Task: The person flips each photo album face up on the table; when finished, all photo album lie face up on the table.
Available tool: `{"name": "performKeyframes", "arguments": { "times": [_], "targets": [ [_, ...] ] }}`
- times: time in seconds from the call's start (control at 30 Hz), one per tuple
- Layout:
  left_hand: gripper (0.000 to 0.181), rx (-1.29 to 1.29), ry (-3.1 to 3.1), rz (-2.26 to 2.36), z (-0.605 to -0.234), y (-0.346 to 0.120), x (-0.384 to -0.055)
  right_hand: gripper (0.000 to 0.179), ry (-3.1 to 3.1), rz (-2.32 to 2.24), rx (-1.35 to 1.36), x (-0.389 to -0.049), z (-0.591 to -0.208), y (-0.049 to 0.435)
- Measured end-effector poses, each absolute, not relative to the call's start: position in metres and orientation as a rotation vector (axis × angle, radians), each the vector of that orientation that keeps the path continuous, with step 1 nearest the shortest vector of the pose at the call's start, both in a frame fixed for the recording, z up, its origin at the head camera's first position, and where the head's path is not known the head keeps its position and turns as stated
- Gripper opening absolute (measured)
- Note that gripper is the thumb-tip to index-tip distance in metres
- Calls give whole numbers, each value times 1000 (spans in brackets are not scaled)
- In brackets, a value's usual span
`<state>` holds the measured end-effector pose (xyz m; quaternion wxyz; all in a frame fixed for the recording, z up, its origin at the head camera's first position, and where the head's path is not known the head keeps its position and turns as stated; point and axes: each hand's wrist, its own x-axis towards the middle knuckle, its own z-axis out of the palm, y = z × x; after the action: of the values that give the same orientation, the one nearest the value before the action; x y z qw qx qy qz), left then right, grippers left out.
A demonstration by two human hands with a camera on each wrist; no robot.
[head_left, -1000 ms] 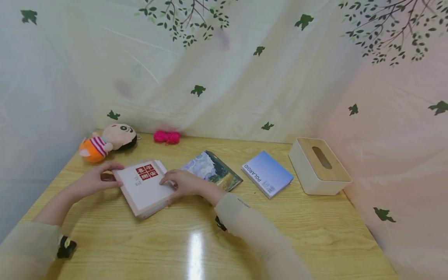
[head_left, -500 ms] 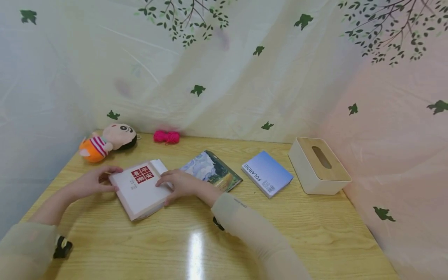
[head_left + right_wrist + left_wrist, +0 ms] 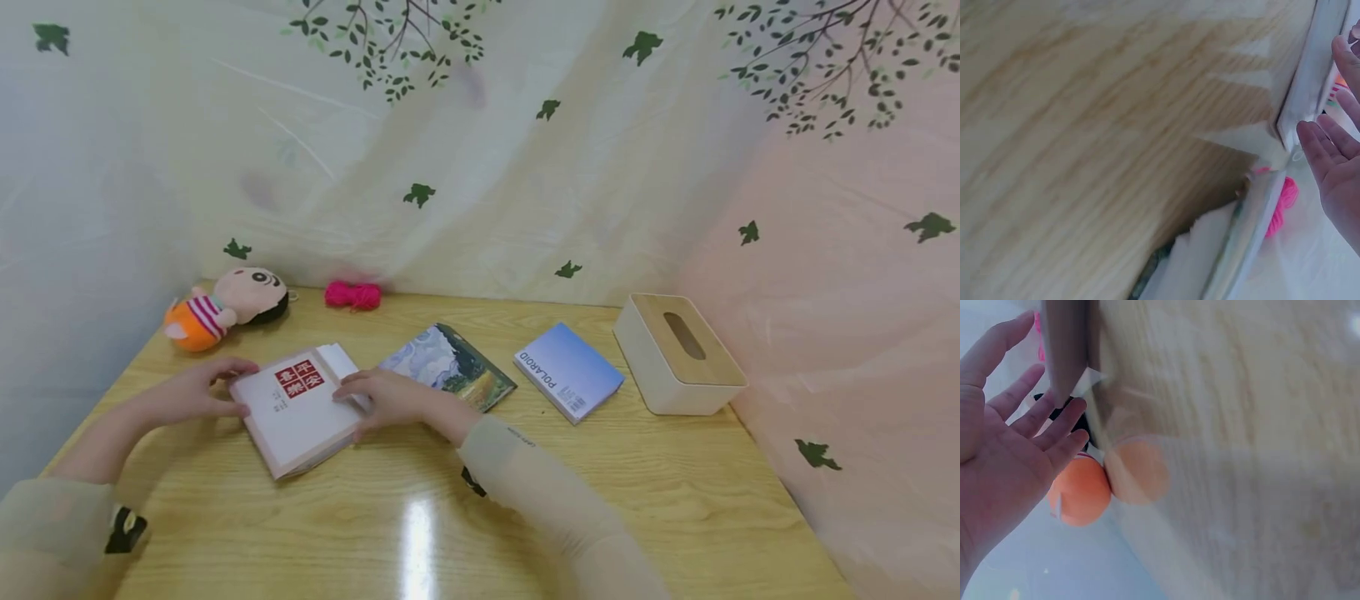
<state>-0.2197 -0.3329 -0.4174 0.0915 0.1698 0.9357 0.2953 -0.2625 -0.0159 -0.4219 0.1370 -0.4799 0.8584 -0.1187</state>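
Across the wood-grain table (image 3: 675, 517), with the tissue box (image 3: 678, 367) at its far right, the white book (image 3: 300, 421) with the red-printed cover lies left of centre; compared with a second ago it has slid slightly left and towards the person and turned a little, its near corner swinging left; I read that as its placing being adjusted, not as a lift; to its right are the painting-covered book (image 3: 461, 362) and the blue book (image 3: 570, 372); beyond it lies the plush doll (image 3: 228, 308); the left hand (image 3: 183, 396) has its fingers spread loosely, touching the book's left edge without wrapping round it; the right hand (image 3: 393, 400) is likewise relaxed at the right edge, fingers over the cover and thumb lower by the side, whether that thumb presses I cannot tell; neither hand is clenched; smallest is the pink yarn (image 3: 352, 295) at the back.
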Motion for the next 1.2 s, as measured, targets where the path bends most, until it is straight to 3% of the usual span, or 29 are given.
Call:
{"name": "performKeyframes", "arguments": {
  "times": [0.67,1.2],
  "targets": [
    [75,616,2926,810,-363,-254,-230,67,2520,-513,-1441,-248,-374,52],
    [92,732,2882,906,-363,-173,-254,70,2673,-663,-1266,-242,-360,141]
  ]
}}
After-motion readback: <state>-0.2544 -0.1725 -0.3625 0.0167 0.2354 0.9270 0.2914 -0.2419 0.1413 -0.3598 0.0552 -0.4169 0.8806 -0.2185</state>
